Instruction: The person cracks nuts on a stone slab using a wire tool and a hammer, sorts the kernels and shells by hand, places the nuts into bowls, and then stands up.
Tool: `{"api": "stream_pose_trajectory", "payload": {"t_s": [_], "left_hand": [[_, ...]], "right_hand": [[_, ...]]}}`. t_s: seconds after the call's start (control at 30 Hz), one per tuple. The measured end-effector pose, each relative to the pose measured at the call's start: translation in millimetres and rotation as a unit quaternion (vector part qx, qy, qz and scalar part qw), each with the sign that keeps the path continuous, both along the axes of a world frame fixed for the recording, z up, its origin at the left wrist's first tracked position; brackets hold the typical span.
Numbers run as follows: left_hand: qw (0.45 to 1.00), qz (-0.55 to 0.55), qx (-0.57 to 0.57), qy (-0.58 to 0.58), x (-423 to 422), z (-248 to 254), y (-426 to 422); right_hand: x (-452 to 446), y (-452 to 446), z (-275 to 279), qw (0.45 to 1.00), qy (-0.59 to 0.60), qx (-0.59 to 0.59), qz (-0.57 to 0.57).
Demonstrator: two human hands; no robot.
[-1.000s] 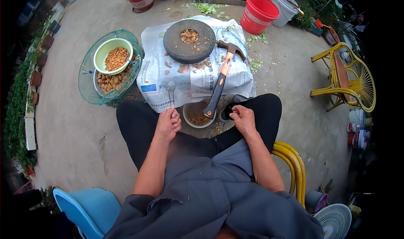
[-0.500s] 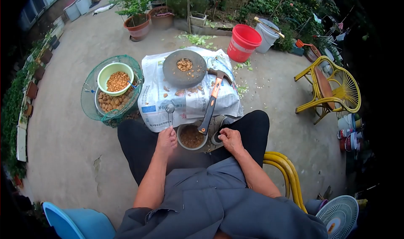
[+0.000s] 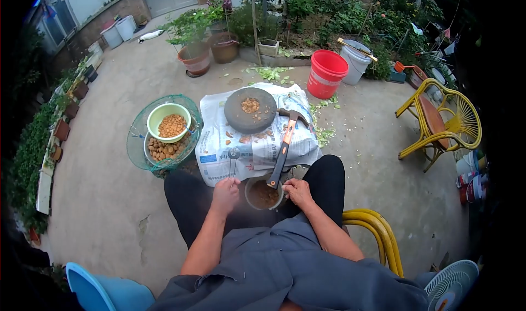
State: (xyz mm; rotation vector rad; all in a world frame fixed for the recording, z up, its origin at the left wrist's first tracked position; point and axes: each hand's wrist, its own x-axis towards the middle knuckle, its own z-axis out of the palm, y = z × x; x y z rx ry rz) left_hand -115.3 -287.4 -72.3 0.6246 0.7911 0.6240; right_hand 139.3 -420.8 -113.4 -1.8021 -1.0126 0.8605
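My left hand (image 3: 225,195) is closed around the handle of a small metal strainer-like tool (image 3: 233,155), whose round head rests over the newspaper (image 3: 213,170). My right hand (image 3: 298,192) has its fingers pinched together beside the bowl of shells (image 3: 262,195); whatever they hold is too small to make out. A claw hammer (image 3: 283,153) lies on the newspaper, its black grip reaching over the bowl. Behind it sits a round grey stone (image 3: 250,117) with brown pieces in its hollow.
To the left, a green net basket (image 3: 133,138) holds a pale green bowl (image 3: 155,115) of kernels above unshelled nuts. A red bucket (image 3: 327,76) and a grey bucket (image 3: 355,64) stand beyond. A yellow chair (image 3: 438,123) is at right, a blue tub (image 3: 115,292) at lower left.
The view has tilted up, showing more of the yard. My right hand has come closer to the bowl of shells. My left hand still holds the metal tool.
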Motion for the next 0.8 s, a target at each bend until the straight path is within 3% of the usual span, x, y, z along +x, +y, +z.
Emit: {"api": "stream_pose_trajectory", "payload": {"t_s": [0.17, 0.27, 0.47, 0.57, 0.8], "left_hand": [[0.999, 0.033, -0.021, -0.017, 6.0, -9.8, 35.7], [0.994, 0.072, -0.058, 0.054, 30.4, -8.3, 64.9], [0.984, 0.05, -0.168, -0.009, 67.0, -34.9, 112.0], [0.977, 0.043, -0.203, -0.047, 71.1, -45.0, 112.3], [0.974, -0.016, -0.22, -0.053, 44.1, -6.4, 69.4]], "right_hand": [[-4.2, 5.0, 0.5, 0.998, 0.053, -0.021, -0.017], [-1.3, 5.9, -2.8, 0.999, 0.019, -0.03, -0.009], [6.3, 3.1, -31.3, 0.998, -0.055, -0.034, 0.014], [8.9, 2.4, -32.1, 0.995, -0.079, -0.051, 0.024], [5.7, 4.6, -17.7, 0.994, -0.055, -0.093, 0.013]]}}
